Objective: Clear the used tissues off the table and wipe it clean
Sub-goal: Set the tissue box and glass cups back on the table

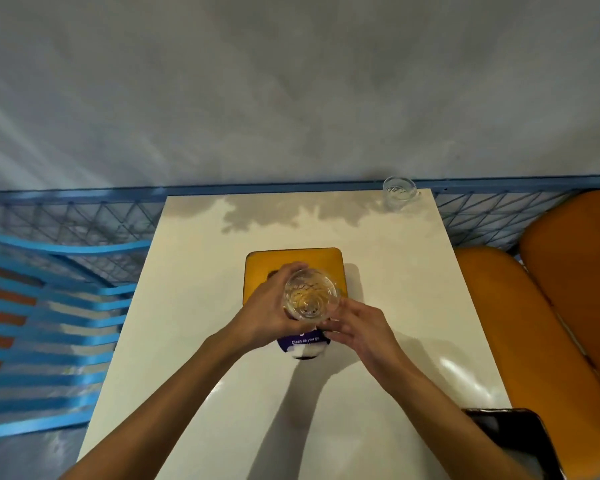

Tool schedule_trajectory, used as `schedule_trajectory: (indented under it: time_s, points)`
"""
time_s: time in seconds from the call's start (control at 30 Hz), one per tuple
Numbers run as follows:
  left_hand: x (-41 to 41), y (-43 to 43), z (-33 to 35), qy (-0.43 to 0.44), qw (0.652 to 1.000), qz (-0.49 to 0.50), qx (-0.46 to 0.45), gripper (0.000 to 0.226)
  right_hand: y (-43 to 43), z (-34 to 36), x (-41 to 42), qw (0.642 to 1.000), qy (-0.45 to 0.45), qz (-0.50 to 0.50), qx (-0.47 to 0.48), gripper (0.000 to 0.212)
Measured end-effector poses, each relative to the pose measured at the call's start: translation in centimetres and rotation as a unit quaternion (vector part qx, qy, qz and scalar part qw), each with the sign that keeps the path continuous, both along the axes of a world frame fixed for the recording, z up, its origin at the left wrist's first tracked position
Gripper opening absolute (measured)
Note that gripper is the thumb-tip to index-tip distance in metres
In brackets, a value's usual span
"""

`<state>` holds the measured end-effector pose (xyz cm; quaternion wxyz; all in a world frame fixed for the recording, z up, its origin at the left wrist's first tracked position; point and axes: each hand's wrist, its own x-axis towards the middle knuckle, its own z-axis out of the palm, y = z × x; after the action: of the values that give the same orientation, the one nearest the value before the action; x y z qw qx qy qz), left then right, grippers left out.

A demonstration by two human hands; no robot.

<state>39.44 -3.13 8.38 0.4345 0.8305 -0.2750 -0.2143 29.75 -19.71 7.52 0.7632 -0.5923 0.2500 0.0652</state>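
Note:
My left hand (267,306) grips a clear patterned glass (310,294) and holds it above an orange tray (264,265) in the middle of the cream table (194,271). My right hand (355,327) is just right of the glass with loosely bent fingers, its fingertips close to the glass base; contact cannot be told. Under both hands a purple card reading "Clean as you go" (303,342) and something white (307,349) stick out; the rest is hidden.
A second clear glass (399,192) stands at the table's far right corner. A dark phone (513,434) lies at the near right edge. Orange seats (541,323) are on the right, a blue slatted chair (49,323) on the left, a blue mesh fence (84,213) behind.

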Motion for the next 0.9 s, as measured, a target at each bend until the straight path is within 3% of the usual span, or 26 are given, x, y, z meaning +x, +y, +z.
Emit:
schedule_trajectory:
  time_s: [0.1,0.47,0.67,0.9]
  points:
    - [-1.6,2.1,-0.9,0.013,1.000,0.012,-0.002,0.085,1.8,-0.9,-1.1,1.000,0.007,0.020,0.006,0.023]
    - [-5.0,6.4,-5.7,0.027,0.998,0.048,0.026,0.085,6.0,-5.7,-2.6,0.996,0.079,0.030,-0.005,0.022]
    - [-5.8,7.3,-7.9,-0.013,0.993,0.110,0.033,0.084,7.7,-8.0,-1.6,0.993,0.109,0.024,-0.026,0.025]
    - [-5.0,7.8,-9.9,0.021,0.985,0.166,0.037,0.078,8.9,-9.7,0.3,0.989,0.135,0.019,-0.052,0.021]
